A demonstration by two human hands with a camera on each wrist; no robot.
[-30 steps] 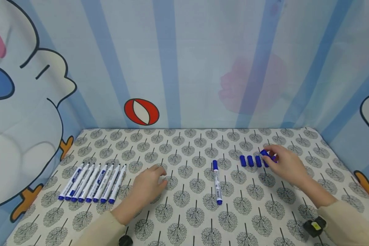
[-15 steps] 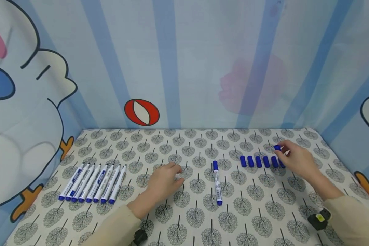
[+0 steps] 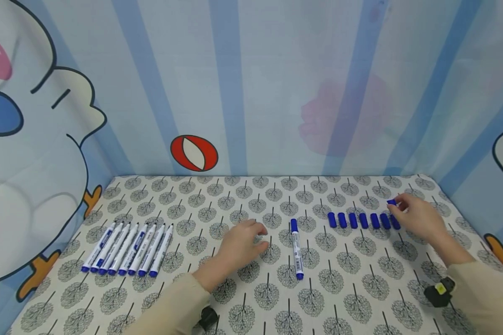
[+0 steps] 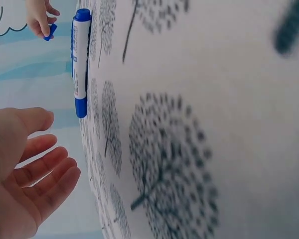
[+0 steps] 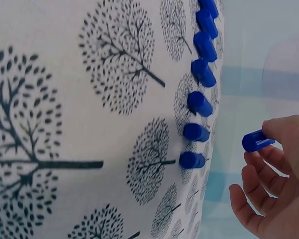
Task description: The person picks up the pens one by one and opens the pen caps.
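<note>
My right hand (image 3: 421, 217) pinches a blue marker cap (image 5: 255, 141) between thumb and forefinger, just above the right end of a row of several blue caps (image 3: 363, 220). In the right wrist view the held cap is apart from the row. My left hand (image 3: 242, 246) is over the middle of the cloth with relaxed fingers and an empty palm. Right of it lies one capped whiteboard marker (image 3: 296, 251), blue at both ends; the left wrist view shows this marker (image 4: 81, 62) beyond the thumb, not touched.
Several uncapped markers (image 3: 127, 249) lie side by side at the left, dark tips pointing away. A white cloth with a tree print (image 3: 272, 298) covers the table. Behind it hangs a blue striped backdrop (image 3: 268, 93) with cartoon figures.
My right hand has shifted rightward along the cap row with a cap pinched, uncovering more caps in the row. My left hand has moved right, from near the uncapped markers toward the capped marker.
</note>
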